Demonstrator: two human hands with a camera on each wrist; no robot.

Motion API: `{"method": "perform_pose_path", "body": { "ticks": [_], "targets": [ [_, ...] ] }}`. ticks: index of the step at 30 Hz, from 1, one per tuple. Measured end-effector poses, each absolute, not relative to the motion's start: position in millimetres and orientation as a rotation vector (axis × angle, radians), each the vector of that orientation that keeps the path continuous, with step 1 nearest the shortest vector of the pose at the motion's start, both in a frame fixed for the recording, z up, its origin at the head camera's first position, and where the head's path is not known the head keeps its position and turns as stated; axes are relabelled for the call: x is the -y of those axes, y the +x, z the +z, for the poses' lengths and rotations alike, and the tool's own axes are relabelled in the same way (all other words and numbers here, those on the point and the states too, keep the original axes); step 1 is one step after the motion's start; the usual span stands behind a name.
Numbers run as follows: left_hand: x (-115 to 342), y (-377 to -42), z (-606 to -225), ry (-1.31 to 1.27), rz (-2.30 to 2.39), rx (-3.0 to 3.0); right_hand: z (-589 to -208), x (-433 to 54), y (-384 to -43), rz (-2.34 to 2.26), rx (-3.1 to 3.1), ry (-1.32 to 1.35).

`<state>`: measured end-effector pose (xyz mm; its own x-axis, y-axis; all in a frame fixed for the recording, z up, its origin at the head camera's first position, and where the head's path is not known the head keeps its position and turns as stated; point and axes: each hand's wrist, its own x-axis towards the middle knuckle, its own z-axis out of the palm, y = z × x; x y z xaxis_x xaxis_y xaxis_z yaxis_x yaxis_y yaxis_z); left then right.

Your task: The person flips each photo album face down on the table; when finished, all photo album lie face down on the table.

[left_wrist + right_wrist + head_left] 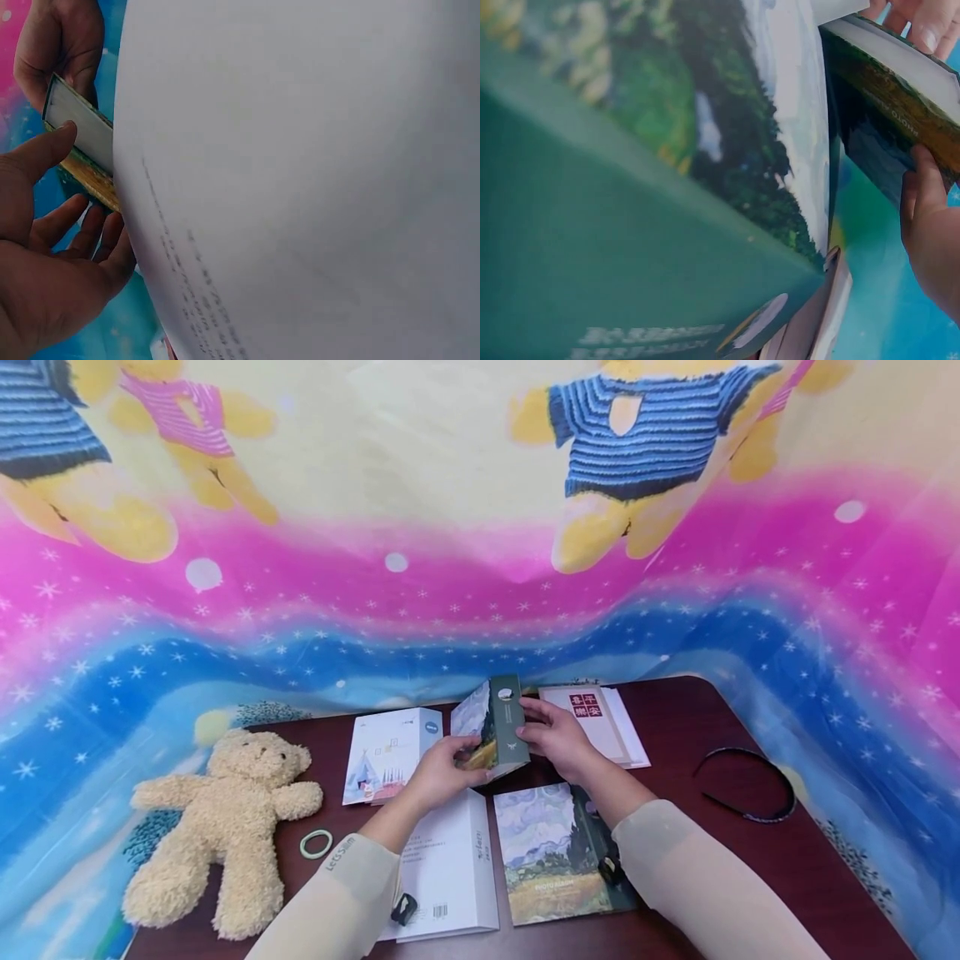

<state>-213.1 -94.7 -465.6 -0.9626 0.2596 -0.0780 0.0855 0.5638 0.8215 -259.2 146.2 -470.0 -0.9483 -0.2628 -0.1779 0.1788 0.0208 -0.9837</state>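
Observation:
Both hands hold a photo album (507, 727) with a painted landscape cover and a dark green spine, tilted up near the far side of the table. My left hand (444, 770) grips its lower left part; in the left wrist view the thumb lies on the pale page edge and the fingers curl below the cover. My right hand (561, 742) has its fingertips at the spine side, and in the right wrist view a finger touches the painted cover. Nearer me lie a matching album (551, 852) and a white album (450, 868) with a barcode.
A white album with a tent picture (386, 752) lies at the back left, and a beige album with red characters (587, 714) at the back right. A teddy bear (243, 827) and green ring (316, 843) are left; a black headband (787, 793) is right.

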Motion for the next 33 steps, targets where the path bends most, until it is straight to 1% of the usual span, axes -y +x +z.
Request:
{"method": "perform_pose_path", "body": {
  "ticks": [6,22,33],
  "targets": [
    [100,-214,-471,0.291,1.309,-2.638,-473,-150,-261,-1.994,-1.976,-0.097],
    [108,-217,-481,0.306,1.188,-2.699,-483,-151,-268,-2.005,-1.914,0.004],
    [109,-217,-482,0.319,1.135,-2.703,-481,-153,-268,-1.860,-2.015,0.056]
  ]
}}
